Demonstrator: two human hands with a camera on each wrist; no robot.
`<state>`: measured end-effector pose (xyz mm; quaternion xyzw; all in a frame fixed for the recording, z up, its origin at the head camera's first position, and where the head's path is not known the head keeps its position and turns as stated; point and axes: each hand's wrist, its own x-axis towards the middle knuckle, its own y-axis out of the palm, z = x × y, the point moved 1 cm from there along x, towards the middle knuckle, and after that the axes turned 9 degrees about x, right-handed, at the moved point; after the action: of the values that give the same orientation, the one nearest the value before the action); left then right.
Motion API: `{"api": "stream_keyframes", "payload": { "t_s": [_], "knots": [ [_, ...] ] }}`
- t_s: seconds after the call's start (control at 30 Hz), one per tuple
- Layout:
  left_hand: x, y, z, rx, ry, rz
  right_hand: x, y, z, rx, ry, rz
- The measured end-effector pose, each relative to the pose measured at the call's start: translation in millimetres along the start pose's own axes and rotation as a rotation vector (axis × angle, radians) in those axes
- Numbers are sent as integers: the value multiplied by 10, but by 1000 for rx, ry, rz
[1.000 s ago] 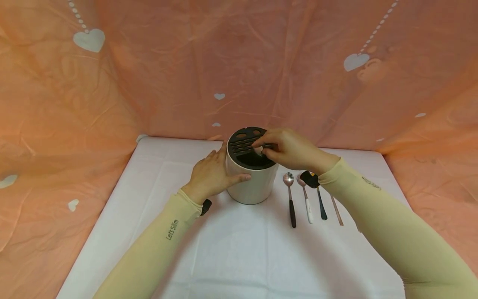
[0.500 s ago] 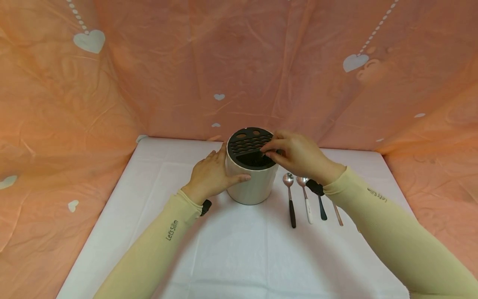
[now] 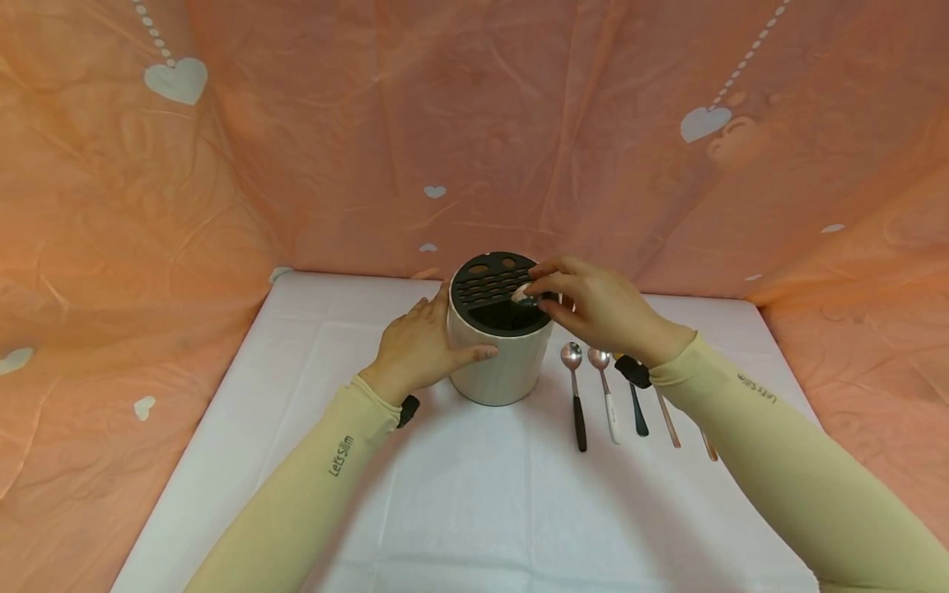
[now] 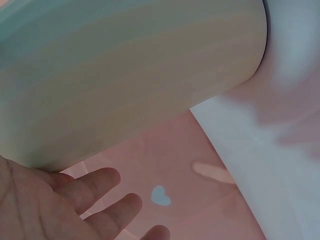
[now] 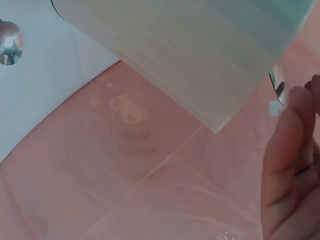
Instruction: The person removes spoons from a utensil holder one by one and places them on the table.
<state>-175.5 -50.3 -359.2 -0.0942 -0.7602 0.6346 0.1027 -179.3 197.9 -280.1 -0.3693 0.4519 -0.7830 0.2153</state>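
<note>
In the head view, a white cylindrical utensil holder [image 3: 495, 371] with a black slotted lid [image 3: 485, 284] stands on the table. My left hand [image 3: 418, 346] rests along its left side, thumb across the front. In the left wrist view, several fingers of the left hand [image 4: 95, 200] reach past the holder's pale wall [image 4: 150, 75]. Over the lid's large opening, my right hand [image 3: 593, 305] pinches a shiny metal spoon [image 3: 525, 295] near its bowl; the handle is hidden. The right wrist view shows the right hand's fingers [image 5: 285, 165] beside the spoon's bowl [image 5: 280, 91].
Right of the holder several spoons lie in a row: a black-handled spoon [image 3: 579, 412], a white-handled spoon [image 3: 612, 416], a dark-handled spoon [image 3: 639, 416], a copper-coloured handle [image 3: 670, 424] and a gold-coloured handle [image 3: 709, 445]. A pink cloth [image 3: 371, 123] rises behind the white table [image 3: 445, 494].
My right hand has shifted a little to the right over the lid. The spoon's bowl now shows more plainly beside its fingertips. The left hand and the holder have stayed put.
</note>
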Motion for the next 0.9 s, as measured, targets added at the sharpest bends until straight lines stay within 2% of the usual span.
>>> {"api": "stream_keyframes", "payload": {
  "t_s": [0.53, 0.77, 0.9],
  "knots": [
    [-4, -10, 3, 11, 3, 5, 47, -41, 43, -34, 150, 85],
    [-10, -5, -4, 0, 2, 6, 46, -51, 68, 192, 201, 139],
    [-15, -4, -8, 1, 3, 2, 31, -43, 82, 221, 202, 146]
  ]
}}
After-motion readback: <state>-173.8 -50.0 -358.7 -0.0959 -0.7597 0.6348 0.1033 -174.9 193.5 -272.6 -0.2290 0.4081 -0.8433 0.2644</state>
